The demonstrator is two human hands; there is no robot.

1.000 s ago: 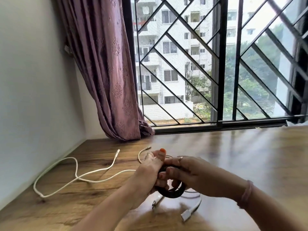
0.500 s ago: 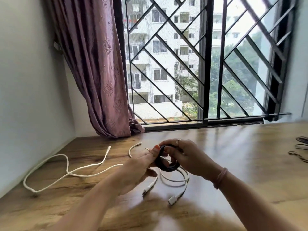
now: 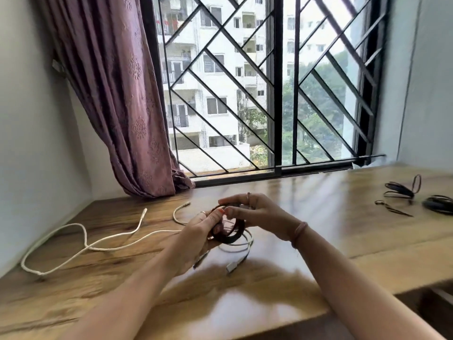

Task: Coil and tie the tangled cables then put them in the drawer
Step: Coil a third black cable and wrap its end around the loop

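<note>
Both the left hand [image 3: 196,231] and right hand [image 3: 255,212] pinch a dark coiled cable [image 3: 226,233] above the table [image 3: 318,241], seemingly mid-tie, while white cables [image 3: 81,244] lie loose and two dark coils [image 3: 416,195] wait rightward.

I see bare table [image 3: 306,241] right of the hands; a loose white cable [image 3: 81,246] sprawls across the left, dark coiled cables [image 3: 402,190] crowd the far right.

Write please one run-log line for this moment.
stage: coiling | left hand + right hand: hold black cable coil | white cable: loose on table
</note>
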